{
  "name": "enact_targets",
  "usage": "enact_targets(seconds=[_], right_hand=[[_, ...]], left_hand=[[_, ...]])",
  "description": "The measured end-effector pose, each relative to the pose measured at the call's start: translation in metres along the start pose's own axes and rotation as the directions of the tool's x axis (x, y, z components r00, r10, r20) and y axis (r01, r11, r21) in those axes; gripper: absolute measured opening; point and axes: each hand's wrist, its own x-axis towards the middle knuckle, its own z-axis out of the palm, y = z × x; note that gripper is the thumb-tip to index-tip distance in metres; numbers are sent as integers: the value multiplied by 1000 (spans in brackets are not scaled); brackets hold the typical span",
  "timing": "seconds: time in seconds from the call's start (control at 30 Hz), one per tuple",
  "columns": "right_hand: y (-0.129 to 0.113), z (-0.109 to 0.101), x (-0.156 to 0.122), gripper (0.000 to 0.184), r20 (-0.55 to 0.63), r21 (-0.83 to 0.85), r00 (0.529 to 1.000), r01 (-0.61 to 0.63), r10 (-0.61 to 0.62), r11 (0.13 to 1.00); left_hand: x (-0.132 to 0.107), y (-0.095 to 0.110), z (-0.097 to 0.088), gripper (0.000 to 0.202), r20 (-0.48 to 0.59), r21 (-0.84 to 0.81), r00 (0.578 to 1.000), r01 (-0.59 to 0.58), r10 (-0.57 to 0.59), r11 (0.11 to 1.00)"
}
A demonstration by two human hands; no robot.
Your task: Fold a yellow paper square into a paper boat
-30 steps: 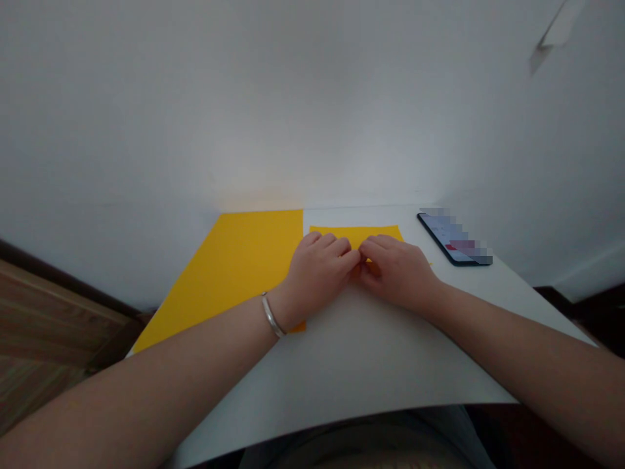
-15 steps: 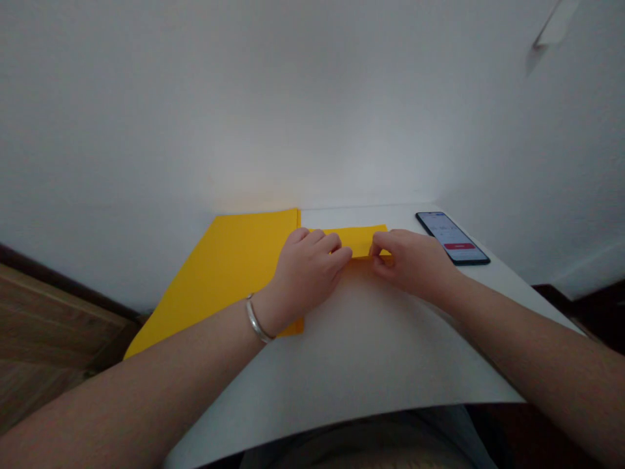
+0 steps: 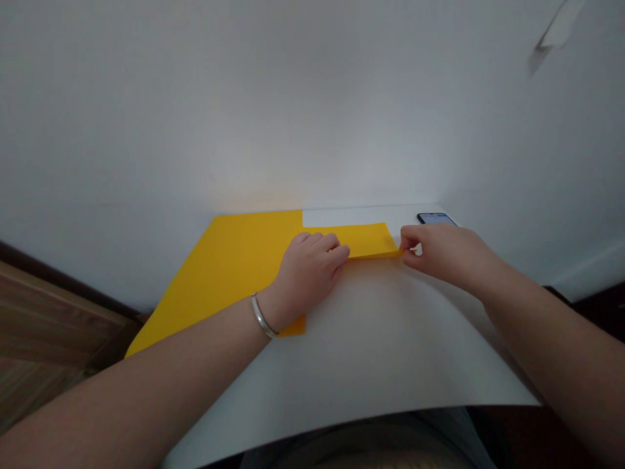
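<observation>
A folded strip of yellow paper (image 3: 366,240) lies crosswise on the white table, its left end by the larger yellow sheets. My left hand (image 3: 310,277) rests on the strip's left part, fingers curled and thumb at its near edge. At the right end, my right hand (image 3: 437,254) pinches a thin yellow bit at the near corner between thumb and forefinger. Flat yellow sheets (image 3: 234,260) lie under and left of my left wrist, which wears a silver bangle (image 3: 262,316). My left fingertips are partly hidden.
A phone (image 3: 436,218) lies at the back right, mostly covered by my right hand. The white table (image 3: 371,352) meets a pale wall (image 3: 312,104) behind. Wooden furniture (image 3: 53,319) stands at the left, below the table.
My right hand has slid rightward along the strip's near edge to its end, now hiding most of the phone. My left hand has hardly moved.
</observation>
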Motion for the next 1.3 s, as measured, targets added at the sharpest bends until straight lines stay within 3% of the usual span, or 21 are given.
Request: enact_targets(seconds=[0.27,0.37,0.57,0.67,0.77,0.97,1.17,1.3], right_hand=[[17,1,-2,9,-56,-174,997,-66,57,983],[15,0,-3,13,-88,-155,994,-78,65,985],[-15,-4,-12,27,-322,6,938,137,-127,991],[-26,0,-13,24,-332,47,900,316,-283,948],[-31,7,-10,19,-350,44,868,391,-353,919],[-40,13,-11,17,-417,92,827,450,-376,888],[-43,14,-13,13,-428,148,825,467,-369,871],[-42,13,-12,14,-447,100,802,486,-397,868]], left_hand=[[-2,0,5,15,-33,14,999,-30,30,999],[-3,-1,6,14,-30,19,999,-12,13,1000],[0,0,3,17,-28,10,1000,6,-6,1000],[3,1,-2,18,-32,8,999,4,-4,1000],[5,2,-8,17,-44,0,999,1,-1,1000],[8,3,-12,13,-129,-32,991,-38,34,999],[9,3,-13,14,-209,27,963,-168,170,985],[10,3,-14,13,-227,53,954,-188,195,981]])
